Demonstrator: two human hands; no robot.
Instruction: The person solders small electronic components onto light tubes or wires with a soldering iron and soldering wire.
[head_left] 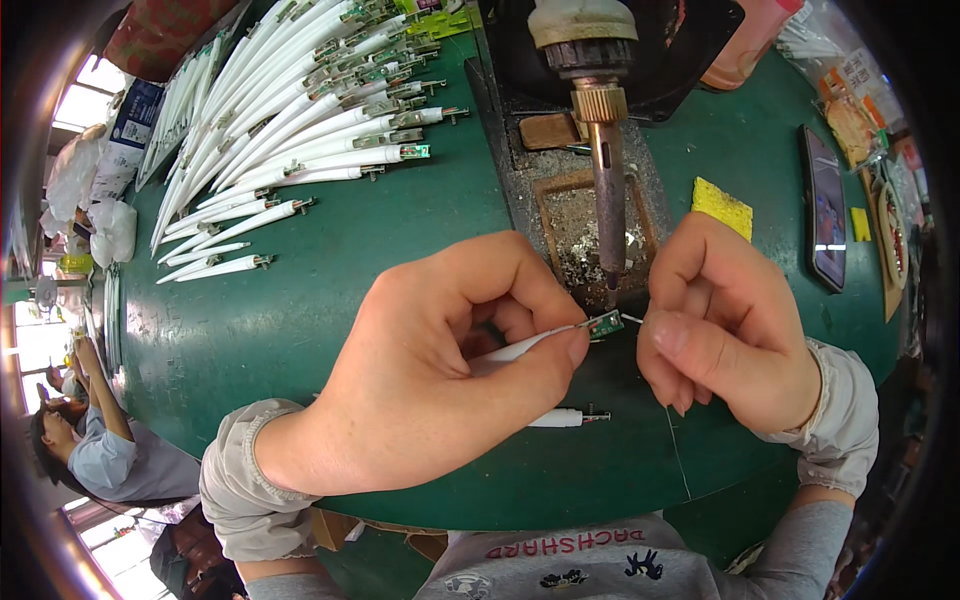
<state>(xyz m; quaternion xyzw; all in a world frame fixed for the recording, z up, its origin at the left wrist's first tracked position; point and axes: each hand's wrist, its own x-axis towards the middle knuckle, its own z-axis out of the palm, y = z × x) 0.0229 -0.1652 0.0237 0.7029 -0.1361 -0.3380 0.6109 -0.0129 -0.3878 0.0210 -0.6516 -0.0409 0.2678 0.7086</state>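
Observation:
My left hand [430, 360] is closed round a slim white pen-like stick [515, 352], its thumb and fingers pinching it close to the end. A small green circuit board [606, 324] sticks out of that end, just under the tip of an upright soldering iron [610, 215]. My right hand [735, 325] has thumb and forefinger pressed together on a thin wire, whose pale end [632, 318] points at the board. A fine strand [680, 455] hangs below this hand. Another white stick [558, 418] lies on the table, partly hidden by my left hand.
Many white sticks with bare metal ends [310, 110] are piled at the far left of the green table [400, 215]. Beneath the iron is a tray with solder scraps [590, 240]. A yellow sponge [722, 208] and a phone [825, 210] lie right. Another person [110, 450] sits left.

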